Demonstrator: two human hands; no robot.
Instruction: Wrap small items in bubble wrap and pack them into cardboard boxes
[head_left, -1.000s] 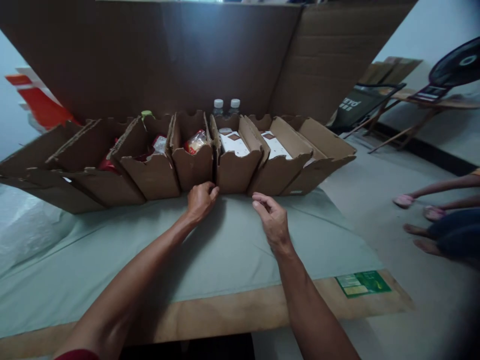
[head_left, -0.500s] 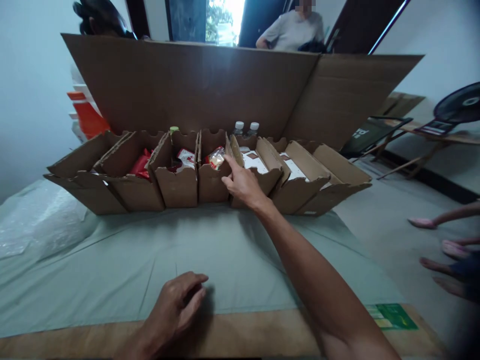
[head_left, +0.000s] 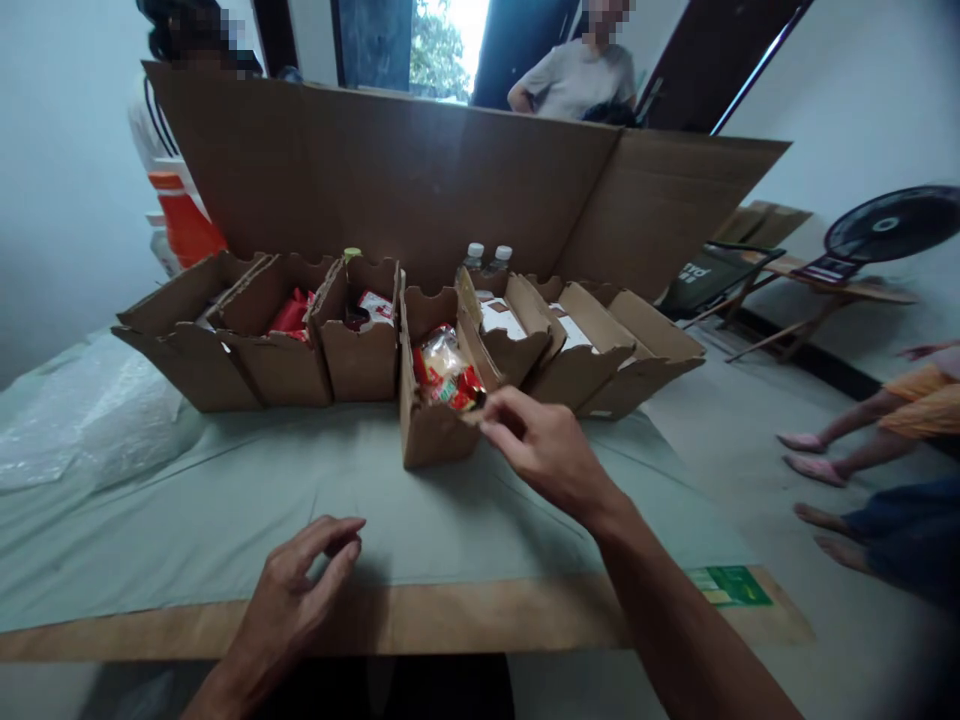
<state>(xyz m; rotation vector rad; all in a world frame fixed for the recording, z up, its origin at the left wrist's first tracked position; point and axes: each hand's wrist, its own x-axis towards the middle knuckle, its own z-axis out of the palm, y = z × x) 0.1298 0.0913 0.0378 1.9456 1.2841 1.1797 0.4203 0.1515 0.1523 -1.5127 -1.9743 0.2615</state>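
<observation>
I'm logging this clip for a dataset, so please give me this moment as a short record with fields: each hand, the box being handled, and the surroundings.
right hand: right hand pinches the near right corner of the small open brown cardboard box
left hand: left hand hangs loosely curled over the near edge of the pale green table cloth, holding nothing
handled box: stands nearer than the row, holds red and clear snack packets
row: row of open brown cardboard boxes with packets and cartons
behind: tall cardboard sheet, two clear capped bottles
</observation>
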